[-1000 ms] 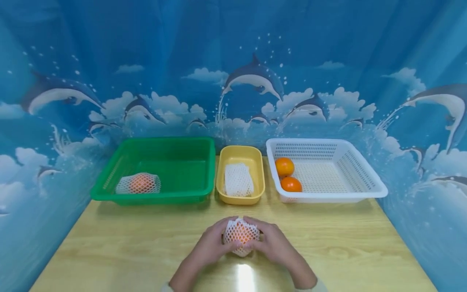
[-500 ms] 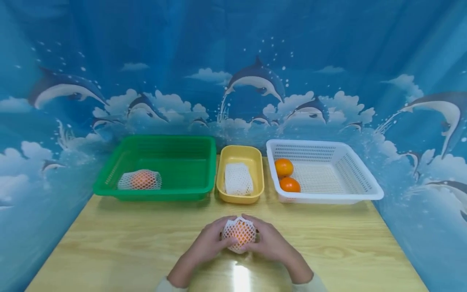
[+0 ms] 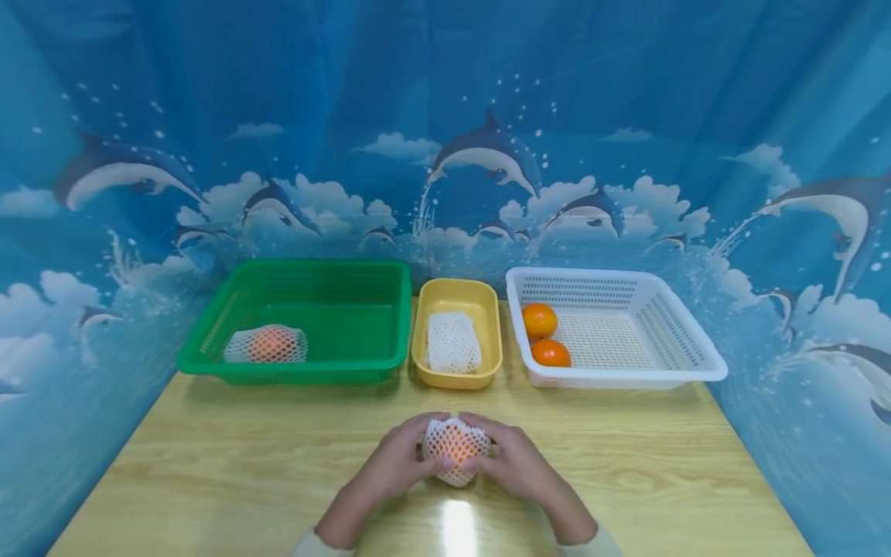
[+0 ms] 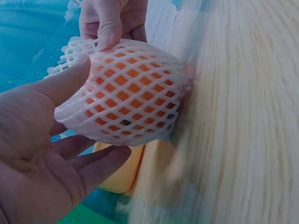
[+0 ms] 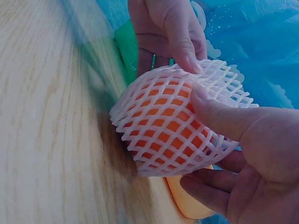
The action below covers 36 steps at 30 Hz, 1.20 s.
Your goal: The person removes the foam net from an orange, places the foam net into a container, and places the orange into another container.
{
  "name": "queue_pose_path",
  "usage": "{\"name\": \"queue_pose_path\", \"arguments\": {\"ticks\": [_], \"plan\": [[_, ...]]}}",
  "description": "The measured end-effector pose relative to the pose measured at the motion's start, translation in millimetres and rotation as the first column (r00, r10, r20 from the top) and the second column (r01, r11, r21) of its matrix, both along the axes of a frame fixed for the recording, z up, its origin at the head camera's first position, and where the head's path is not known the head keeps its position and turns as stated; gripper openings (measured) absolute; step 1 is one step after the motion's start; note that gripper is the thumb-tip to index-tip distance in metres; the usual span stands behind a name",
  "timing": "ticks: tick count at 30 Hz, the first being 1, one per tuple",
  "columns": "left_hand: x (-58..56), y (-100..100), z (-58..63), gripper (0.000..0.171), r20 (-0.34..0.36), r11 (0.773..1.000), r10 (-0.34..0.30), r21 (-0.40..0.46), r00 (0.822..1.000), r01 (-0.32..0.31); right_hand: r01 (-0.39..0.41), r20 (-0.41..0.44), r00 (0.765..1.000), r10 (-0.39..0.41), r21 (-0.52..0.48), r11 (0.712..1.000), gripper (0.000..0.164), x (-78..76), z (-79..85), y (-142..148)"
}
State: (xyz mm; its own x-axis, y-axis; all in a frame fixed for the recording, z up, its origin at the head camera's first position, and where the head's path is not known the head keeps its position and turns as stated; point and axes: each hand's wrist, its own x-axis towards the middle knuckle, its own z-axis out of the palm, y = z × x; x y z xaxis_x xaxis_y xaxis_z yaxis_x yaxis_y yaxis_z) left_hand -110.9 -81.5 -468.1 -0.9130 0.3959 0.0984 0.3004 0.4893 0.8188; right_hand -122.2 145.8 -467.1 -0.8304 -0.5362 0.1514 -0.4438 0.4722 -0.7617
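Fruit [image 3: 455, 447] is wearing a net [image 5: 223, 78], hanging out near the yellow tray [image 3: 455, 381]. Who's holding it?

Left fingers [image 4: 105, 168] and right fingers [image 5: 205, 192] are both gripping it through the net lol. Can't tell whether it's touching the counter [image 3: 244, 464].

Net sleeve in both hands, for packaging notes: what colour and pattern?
The net sleeve is white diamond mesh, clearest in the left wrist view.
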Motion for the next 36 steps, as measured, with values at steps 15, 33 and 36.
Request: {"name": "queue_pose_path", "arguments": {"ticks": [15, 33, 36], "plan": [[1.4, 2.5, -3.5, 0.067, 0.034, 1.000, -0.001, 0.008, 0.999, 0.001, 0.013, 0.097, 0.995, -0.013, 0.005, 1.000, 0.089, 0.9, -2.4, -2.6], [-1.5, 5.5, -4.9, 0.054, -0.045, 0.999, 0.038, -0.016, 0.998, -0.039, 0.044, 0.116, 0.992, -0.046, 0.018, 0.999, 0.084, 2.5, -4.8, -2.7], [-2.3, 7.1, -5.1, 0.050, -0.068, 0.999, 0.052, -0.003, 0.996, -0.053, 0.046, 0.127, 0.991, -0.049, 0.026, 0.999, 0.089, 1.3, -3.5, -1.3]]}}
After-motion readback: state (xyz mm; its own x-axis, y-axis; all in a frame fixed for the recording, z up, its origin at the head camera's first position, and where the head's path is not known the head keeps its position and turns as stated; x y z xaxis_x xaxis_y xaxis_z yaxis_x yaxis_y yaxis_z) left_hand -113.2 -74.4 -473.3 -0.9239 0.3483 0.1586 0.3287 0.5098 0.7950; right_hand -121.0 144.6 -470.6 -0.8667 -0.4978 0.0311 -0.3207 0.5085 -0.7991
